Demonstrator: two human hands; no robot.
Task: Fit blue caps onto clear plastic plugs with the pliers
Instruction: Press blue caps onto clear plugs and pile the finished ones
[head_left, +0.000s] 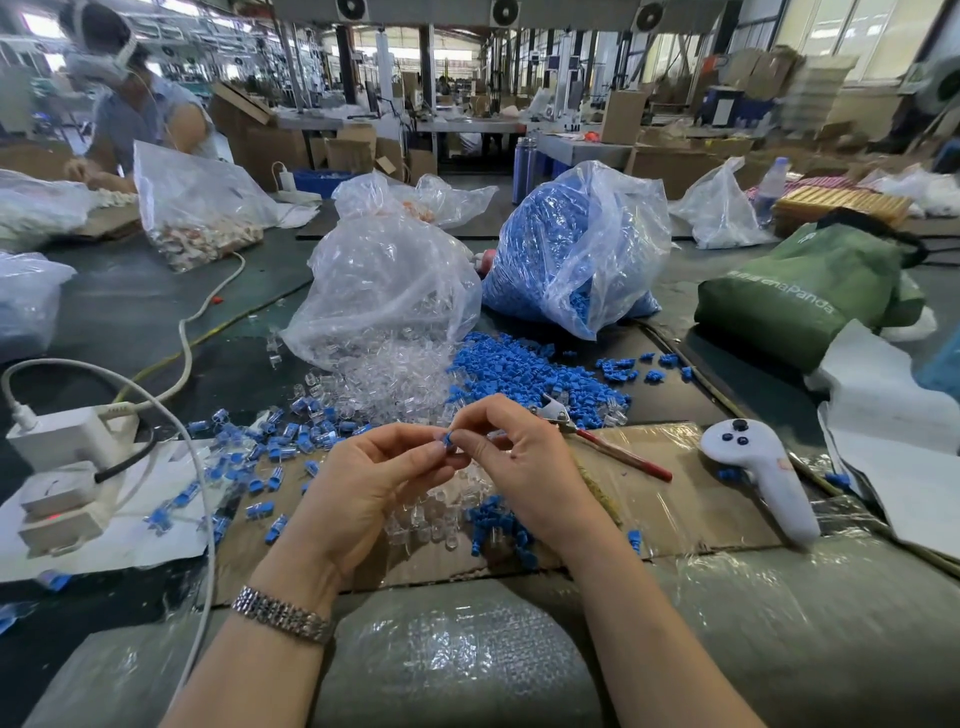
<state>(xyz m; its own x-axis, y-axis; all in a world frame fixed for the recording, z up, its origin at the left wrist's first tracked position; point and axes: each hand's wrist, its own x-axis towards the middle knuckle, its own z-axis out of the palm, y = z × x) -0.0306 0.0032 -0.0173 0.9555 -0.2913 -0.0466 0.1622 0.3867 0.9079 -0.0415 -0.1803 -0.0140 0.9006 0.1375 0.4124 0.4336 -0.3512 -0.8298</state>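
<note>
My left hand (363, 483) and my right hand (511, 457) meet over the cardboard sheet (675, 499). Both pinch one small blue cap (448, 438) between their fingertips; whether a clear plug is in it I cannot tell. The pliers (597, 434) with red handles lie on the cardboard just right of my right hand, untouched. Loose blue caps (524, 369) and clear plugs (384, 384) are heaped behind my hands, spilling from a clear bag (384, 280) and a bag of blue caps (576, 244). Capped plugs (270, 447) are scattered to the left.
A white controller (763, 473) lies at the right on the cardboard. A white power strip (62, 436) with cables sits at the left. A green bag (810, 296) stands at the back right. Another person (140, 114) works at the far left.
</note>
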